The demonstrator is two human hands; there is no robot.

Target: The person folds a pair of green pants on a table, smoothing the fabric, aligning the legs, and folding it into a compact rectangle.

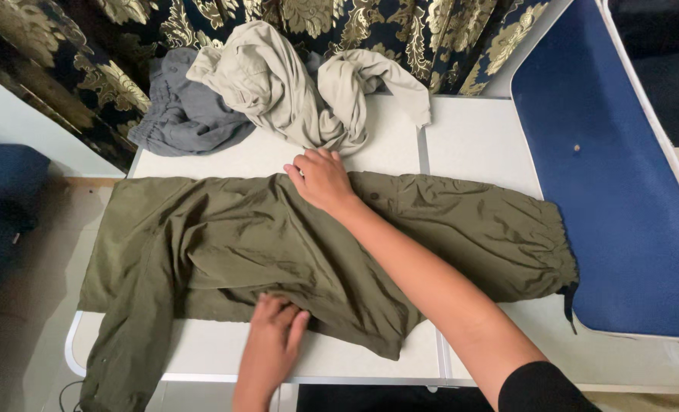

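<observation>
Olive green trousers (pixel 225 244) lie spread flat across a white table (pixel 477 137), with one leg hanging off the left edge. My right hand (pixel 320 177) rests flat on the far edge of the trousers near the middle, arm stretched across the fabric. At the near edge, my left hand (pixel 272 336) has its fingers on the lower fold of the trousers; whether it pinches the cloth is unclear. The elastic waistband (pixel 561 252) sits at the right end.
A crumpled beige garment (pixel 294 84) and a grey one (pixel 187 114) lie piled at the table's far side. A blue padded panel with white frame (pixel 606 175) lies at the right. A dark curtain with gold pattern (pixel 370 30) hangs behind.
</observation>
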